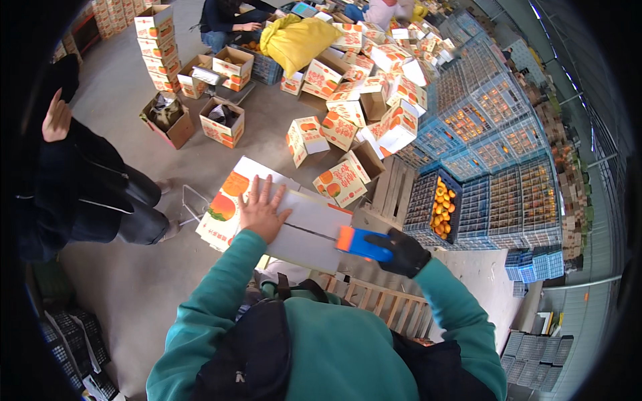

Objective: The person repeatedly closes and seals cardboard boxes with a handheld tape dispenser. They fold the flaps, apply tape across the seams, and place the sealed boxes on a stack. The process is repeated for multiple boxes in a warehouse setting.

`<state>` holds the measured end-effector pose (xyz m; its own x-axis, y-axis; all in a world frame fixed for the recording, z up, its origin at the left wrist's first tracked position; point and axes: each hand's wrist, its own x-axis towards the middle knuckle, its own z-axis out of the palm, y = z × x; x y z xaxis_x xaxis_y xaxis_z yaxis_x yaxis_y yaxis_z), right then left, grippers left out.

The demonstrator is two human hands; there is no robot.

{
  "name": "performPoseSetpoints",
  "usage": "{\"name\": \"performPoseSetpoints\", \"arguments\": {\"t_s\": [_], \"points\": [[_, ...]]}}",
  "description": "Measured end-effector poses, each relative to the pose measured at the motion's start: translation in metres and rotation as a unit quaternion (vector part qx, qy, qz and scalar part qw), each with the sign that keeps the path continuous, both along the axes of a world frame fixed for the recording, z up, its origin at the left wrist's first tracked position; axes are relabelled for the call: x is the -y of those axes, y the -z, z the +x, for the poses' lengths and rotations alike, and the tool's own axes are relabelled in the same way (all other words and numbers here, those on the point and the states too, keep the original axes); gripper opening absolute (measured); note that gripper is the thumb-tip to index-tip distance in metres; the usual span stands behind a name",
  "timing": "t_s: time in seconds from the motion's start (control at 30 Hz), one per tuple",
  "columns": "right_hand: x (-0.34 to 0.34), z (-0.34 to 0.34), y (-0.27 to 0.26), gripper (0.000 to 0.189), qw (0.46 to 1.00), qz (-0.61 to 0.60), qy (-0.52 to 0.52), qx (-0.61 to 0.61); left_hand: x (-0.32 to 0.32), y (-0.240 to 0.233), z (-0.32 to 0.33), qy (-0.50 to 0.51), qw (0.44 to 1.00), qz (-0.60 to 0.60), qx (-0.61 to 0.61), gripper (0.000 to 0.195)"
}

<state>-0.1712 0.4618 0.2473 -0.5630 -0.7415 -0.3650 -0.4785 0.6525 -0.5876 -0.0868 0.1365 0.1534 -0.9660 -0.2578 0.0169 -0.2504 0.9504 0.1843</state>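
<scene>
Before me lies a printed cardboard carton (321,248), its white flaps meeting at a dark seam. Orange fruit pictures show on its left side. My left hand (262,214) is bare and presses flat on the white cardboard, fingers spread. A black glove covers my right hand (404,253), which grips a blue tape dispenser (365,243) with an orange front end. That front end is at the carton's right edge, by the end of the seam. Whether tape is touching the cardboard I cannot tell.
A person in dark clothes (95,190) stands at left. Ahead, folded-up cartons (341,180) lie piled, with a yellow sack (298,42) and seated people beyond. Blue crates (489,200) of orange fruit are stacked at right beside a wooden pallet (393,193). Carton stacks (158,50) rise behind.
</scene>
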Motion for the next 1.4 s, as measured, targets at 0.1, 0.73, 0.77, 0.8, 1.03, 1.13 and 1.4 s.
{"name": "performPoseSetpoints", "arguments": {"t_s": [0.1,0.73,0.77,0.8,1.03,1.13,1.4], "points": [[-0.015,-0.003,-0.006,0.058,0.953,0.247,-0.110,-0.134,-0.006,0.003,0.000,-0.004,1.000,-0.010,0.000,0.060],[0.012,-0.225,-0.138,0.033,0.781,-0.126,0.430,-0.435,-0.048,-0.166,-0.142,0.008,0.320,0.945,-0.062,0.067],[-0.014,-0.246,-0.194,0.034,0.690,-0.257,0.484,-0.473,-0.066,-0.201,-0.171,0.100,0.404,0.906,-0.082,0.060],[-0.040,-0.253,-0.239,0.037,0.602,-0.403,0.502,-0.472,-0.082,-0.232,-0.195,0.161,0.486,0.851,-0.114,0.053],[-0.125,-0.069,-0.171,0.041,0.500,-0.679,0.362,-0.399,-0.049,-0.154,-0.078,0.416,0.798,0.412,-0.141,0.034],[-0.083,-0.015,-0.067,0.064,0.539,-0.635,0.476,-0.285,-0.003,-0.078,-0.039,0.210,0.916,0.342,0.007,0.030],[-0.002,0.012,0.046,0.049,0.555,-0.639,0.530,0.057,0.097,0.036,0.026,0.059,0.902,0.418,0.092,0.038]]}}
